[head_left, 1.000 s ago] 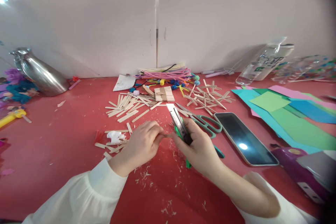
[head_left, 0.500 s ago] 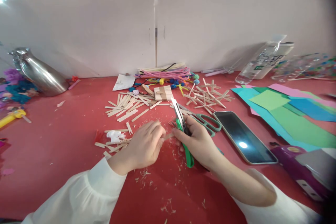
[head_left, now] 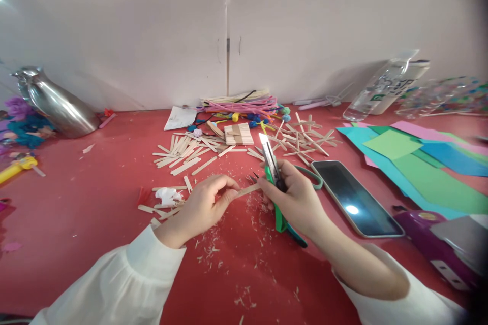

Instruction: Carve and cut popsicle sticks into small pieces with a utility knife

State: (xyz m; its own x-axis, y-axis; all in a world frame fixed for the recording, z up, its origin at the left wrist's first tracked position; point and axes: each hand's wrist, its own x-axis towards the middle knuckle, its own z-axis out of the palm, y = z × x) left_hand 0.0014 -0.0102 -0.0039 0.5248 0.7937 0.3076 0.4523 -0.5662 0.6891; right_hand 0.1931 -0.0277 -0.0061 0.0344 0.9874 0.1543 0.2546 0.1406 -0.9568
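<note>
My left hand (head_left: 202, 206) is closed in a pinch on one end of a thin wooden craft stick (head_left: 247, 190), held just above the red table (head_left: 95, 223). My right hand (head_left: 299, 199) is wrapped round a green utility knife (head_left: 275, 183) whose metal blade points away from me; that hand sits at the stick's other end. Fine wood shavings (head_left: 217, 251) lie scattered on the table below and between both hands.
Loose craft sticks (head_left: 186, 155), a small stick raft (head_left: 238, 134), stick crosses (head_left: 305, 139) and pipe cleaners (head_left: 244, 107) lie beyond the hands. Scissors (head_left: 310, 177) and a phone (head_left: 353, 198) lie right, then coloured paper (head_left: 423, 162). A steel jug (head_left: 57, 104) lies far left.
Both hands have drifted slightly right and away from me. The knife has slid outward along the stick, so more of the stick now shows between the hands.
</note>
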